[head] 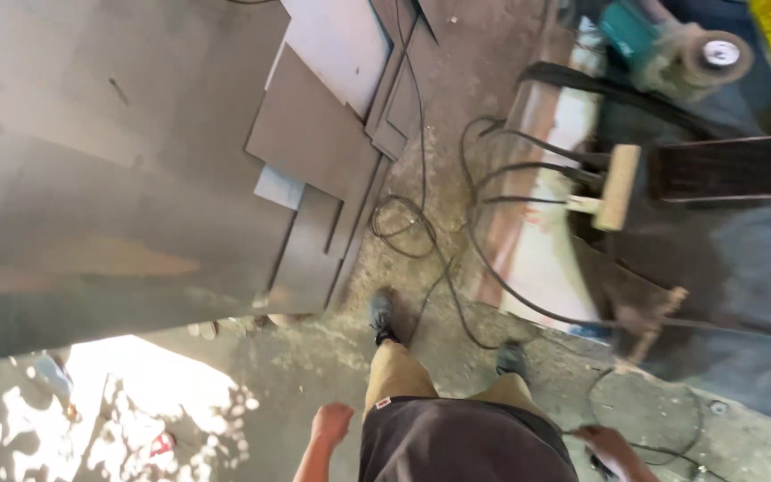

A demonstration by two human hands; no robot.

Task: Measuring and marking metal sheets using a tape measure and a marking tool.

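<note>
- Head view looks straight down my body: my left hand hangs at my side curled into a loose fist, with nothing in it that I can see.
- My right hand is low at the frame's edge, closed around something dark from which a black cable runs off; I judge it a tool or a cable end, but the blur and the crop keep me from telling which.
- That cable loops over the concrete floor just beside my right hip, and more black leads snake between my shoes and on toward the workbench.
- Large metal sheets lie stacked to my left, their corners jutting toward my path; a wooden mallet and a teal angle grinder sit on the bench to my right.
- Risks, as I judge them: my feet stand among the loose leads, so a step could snag one and trip me or tug whatever I am holding.
- A pulled lead might also drag the grinder off the bench.
- The sheet corners are near shin height; stumbling left could mean a cut.
</note>
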